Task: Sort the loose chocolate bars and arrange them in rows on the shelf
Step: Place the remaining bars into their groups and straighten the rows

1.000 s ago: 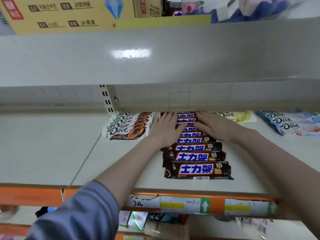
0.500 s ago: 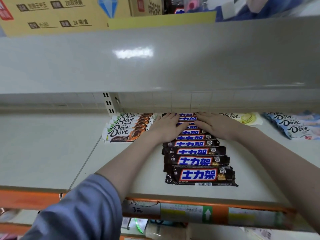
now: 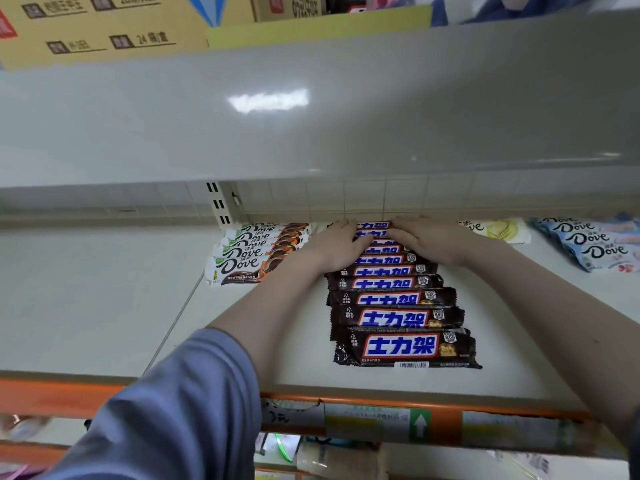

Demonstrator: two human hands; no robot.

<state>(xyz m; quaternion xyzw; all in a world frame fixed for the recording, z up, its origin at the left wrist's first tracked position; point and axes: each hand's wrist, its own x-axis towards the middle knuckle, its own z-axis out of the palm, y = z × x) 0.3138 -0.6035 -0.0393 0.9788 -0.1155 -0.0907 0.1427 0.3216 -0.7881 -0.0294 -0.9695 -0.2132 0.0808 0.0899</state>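
A row of several dark brown Snickers bars (image 3: 398,317) with blue lettering runs from the shelf's front toward the back wall. My left hand (image 3: 337,245) lies flat on the left ends of the rear bars. My right hand (image 3: 427,239) lies flat on their right ends, fingers together and pointing inward. Neither hand grips a bar. To the left a row of white and brown Dove bars (image 3: 256,252) lies overlapped. A yellow Dove bar (image 3: 495,228) and light blue Dove bars (image 3: 595,242) lie to the right.
The grey shelf (image 3: 104,299) has an orange front rail with price labels (image 3: 377,422). The shelf above (image 3: 311,109) hangs low over the back, bearing cardboard boxes (image 3: 104,26). A slotted upright (image 3: 220,206) stands at the back wall.
Both hands slid back along the Snickers row toward the wall, and the bars sit a little more tightly overlapped. The camera view tilted slightly.
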